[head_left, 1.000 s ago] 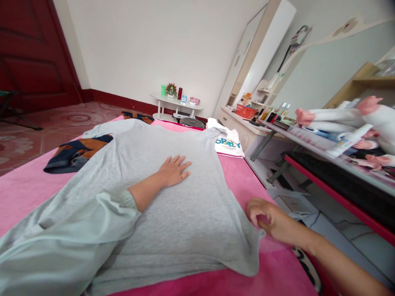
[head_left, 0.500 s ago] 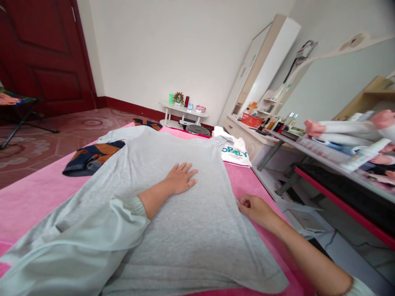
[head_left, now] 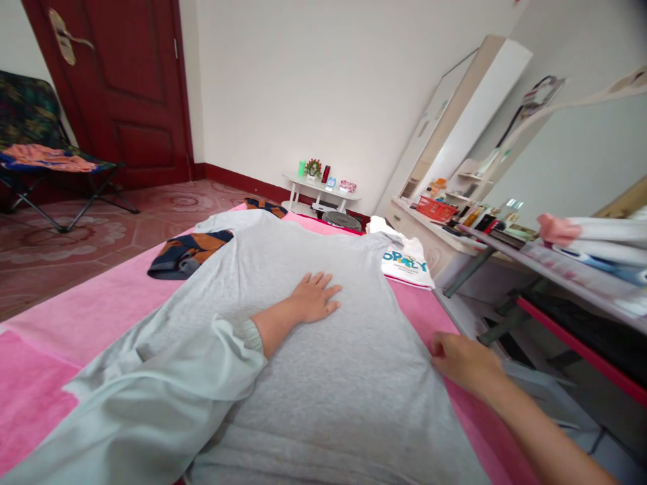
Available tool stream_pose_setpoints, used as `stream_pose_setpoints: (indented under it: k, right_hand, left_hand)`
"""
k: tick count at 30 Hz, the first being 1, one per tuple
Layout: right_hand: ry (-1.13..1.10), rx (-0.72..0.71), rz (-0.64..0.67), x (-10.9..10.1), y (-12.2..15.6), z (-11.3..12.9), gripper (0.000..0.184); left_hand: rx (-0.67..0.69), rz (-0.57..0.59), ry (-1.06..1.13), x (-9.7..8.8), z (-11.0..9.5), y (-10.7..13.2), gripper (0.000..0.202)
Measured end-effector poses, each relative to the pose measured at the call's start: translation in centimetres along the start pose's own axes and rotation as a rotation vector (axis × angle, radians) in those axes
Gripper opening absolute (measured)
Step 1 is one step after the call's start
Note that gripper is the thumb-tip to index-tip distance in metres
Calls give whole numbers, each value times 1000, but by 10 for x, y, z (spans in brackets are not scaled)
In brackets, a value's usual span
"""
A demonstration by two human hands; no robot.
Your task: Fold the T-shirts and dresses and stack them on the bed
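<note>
A grey T-shirt (head_left: 333, 377) lies spread out on a pink bed cover (head_left: 116, 289), its neck end pointing away from me. My left hand (head_left: 314, 298) rests flat on the upper middle of the shirt, fingers spread. At the shirt's right side edge, my right hand (head_left: 462, 360) has its fingers closed, pinching the fabric there. Just beyond the shirt's left sleeve sits a folded dark blue and orange garment (head_left: 189, 254), partly covered by the grey cloth. Past the right shoulder lies a folded white shirt (head_left: 407, 263) with coloured lettering.
To the right stand a white dressing table (head_left: 399, 209) with a red basket (head_left: 435, 209), and a shelf (head_left: 530, 252) loaded with items. A low white stand (head_left: 323, 185) is by the far wall. A folding chair (head_left: 55, 162) holds orange cloth near the red door (head_left: 136, 87).
My right hand has moved outward to the right, and the shirt's right edge appears drawn out with it. My left hand stays flat on the shirt. The view has turned a little left.
</note>
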State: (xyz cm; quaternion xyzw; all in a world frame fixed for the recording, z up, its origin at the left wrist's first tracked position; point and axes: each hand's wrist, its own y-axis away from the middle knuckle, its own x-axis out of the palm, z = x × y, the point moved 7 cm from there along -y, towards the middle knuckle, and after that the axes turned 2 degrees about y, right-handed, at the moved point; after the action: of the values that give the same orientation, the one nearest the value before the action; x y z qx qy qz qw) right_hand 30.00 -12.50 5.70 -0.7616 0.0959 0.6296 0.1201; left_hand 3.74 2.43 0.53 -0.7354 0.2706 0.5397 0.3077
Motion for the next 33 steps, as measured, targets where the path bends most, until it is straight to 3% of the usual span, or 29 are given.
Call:
stream_pose_setpoints:
  k: [2,5,8,10,13,18,20,22,27,30,33]
  right_hand:
    - [48,-68,-43,-18,-22,27,17]
    - [-90,-294,-120,-39,-62,95,35]
    - [-260,-481,-139,-40,-100,167,42]
    - [-336,-507,-160,-31,-120,201,45]
    - [-396,-427,-150,-5,-142,221,44]
    - [-413,-318,-90,33,-155,214,49]
    - [-415,-312,-78,37,-156,211,50]
    - [-427,-304,-77,37,-156,209,50]
    - [-460,-296,-98,33,-155,210,48]
    - [-462,-285,-116,33,-155,210,47]
    - [-449,-281,-132,34,-156,210,47]
  left_hand:
    - [1,1,-3,0,-1,0,60]
    - [7,-7,-6,2,-1,-1,60]
    - [25,-30,-3,1,0,-1,61]
    - [40,-49,14,-2,0,0,61]
    - [55,-67,73,-6,2,1,60]
    - [11,-127,306,-17,19,-8,39]
    - [-152,-206,396,-30,47,-12,28]
    - [-389,-314,396,-51,89,-8,25]
    - [-767,-533,183,-123,198,37,30]
    - [-985,-580,52,-149,253,74,37]
    - [-1219,-518,-34,-153,292,103,55]
